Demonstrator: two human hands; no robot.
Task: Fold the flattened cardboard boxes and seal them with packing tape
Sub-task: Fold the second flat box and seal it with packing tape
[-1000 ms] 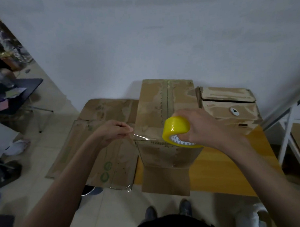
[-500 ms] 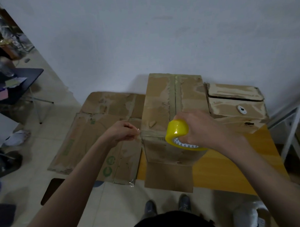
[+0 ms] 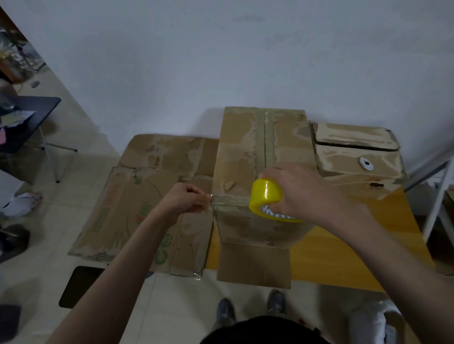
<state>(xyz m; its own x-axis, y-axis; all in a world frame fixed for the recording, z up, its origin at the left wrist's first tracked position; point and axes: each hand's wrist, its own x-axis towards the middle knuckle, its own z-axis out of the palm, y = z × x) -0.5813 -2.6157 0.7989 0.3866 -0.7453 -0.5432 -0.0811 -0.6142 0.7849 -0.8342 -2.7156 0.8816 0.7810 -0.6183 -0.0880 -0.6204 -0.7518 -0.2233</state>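
Nearest, right hand (image 3: pixel 297 192) wrapped around a yellow roll of packing tape (image 3: pixel 266 197), pressed to the front top edge of the upright cardboard box (image 3: pixel 256 170) on the yellow table (image 3: pixel 326 256). Left hand (image 3: pixel 184 199) pinching the clear tape end (image 3: pixel 212 196) at the box's left corner. Beyond, flattened cardboard (image 3: pixel 134 206) bearing green printing, too blurred to read. Farther right, a smaller carton (image 3: pixel 354 154) with a round white sticker.

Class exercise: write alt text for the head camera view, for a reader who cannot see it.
A person's left hand pinches the end of clear tape at the corner of an upright cardboard box, while the right hand grips a yellow tape roll against it. Flattened cardboard lies left.
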